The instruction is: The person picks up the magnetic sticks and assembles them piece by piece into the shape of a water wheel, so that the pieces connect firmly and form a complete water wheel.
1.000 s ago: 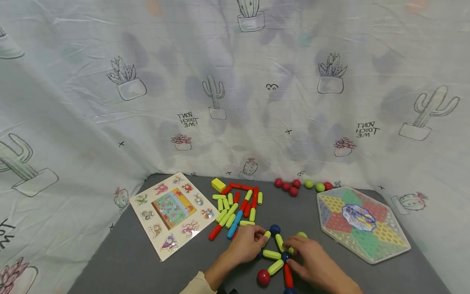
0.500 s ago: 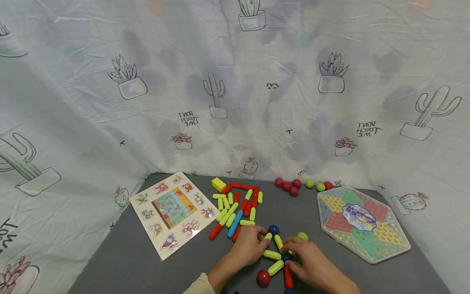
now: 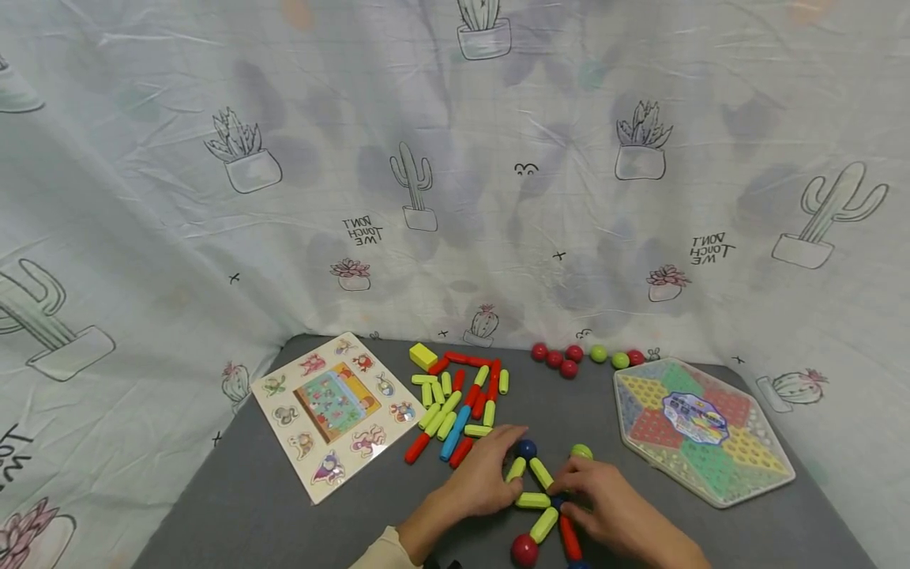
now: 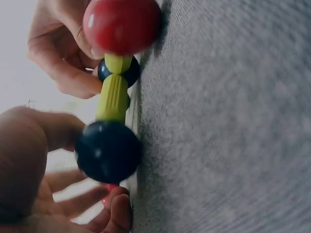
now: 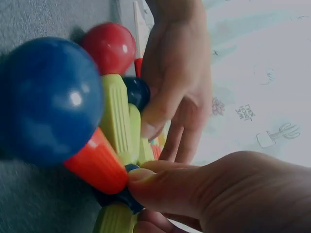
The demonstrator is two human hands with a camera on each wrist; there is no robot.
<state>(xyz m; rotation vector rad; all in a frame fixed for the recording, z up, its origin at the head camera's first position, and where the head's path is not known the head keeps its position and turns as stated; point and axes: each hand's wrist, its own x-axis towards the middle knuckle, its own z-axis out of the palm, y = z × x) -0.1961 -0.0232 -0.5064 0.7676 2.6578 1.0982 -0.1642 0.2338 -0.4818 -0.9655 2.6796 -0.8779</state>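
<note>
The right hand [image 3: 597, 498] pinches the blue hub ball [image 3: 558, 503] as the left hand [image 3: 486, 480], fingers spread, brackets a lime rod [image 3: 516, 469] beyond and left of that hub; alignment seems under way, next likely needing the rod's hidden near end seated

The person has two bare hands, a left hand [image 3: 483, 478] and a right hand [image 3: 597, 494]. Near the left wrist there is a sleeve [image 3: 384, 551]. It is a pale cream colour, plain and soft-looking, with little folds in the cloth. It stops before the wrist. The right arm [image 3: 664, 541] is bare as far as it shows. A small black bit [image 3: 453, 564] peeks in by the left arm, too little to tell what it is. The right thumb [image 5: 160, 187] has a short, smooth, round nail.
</note>
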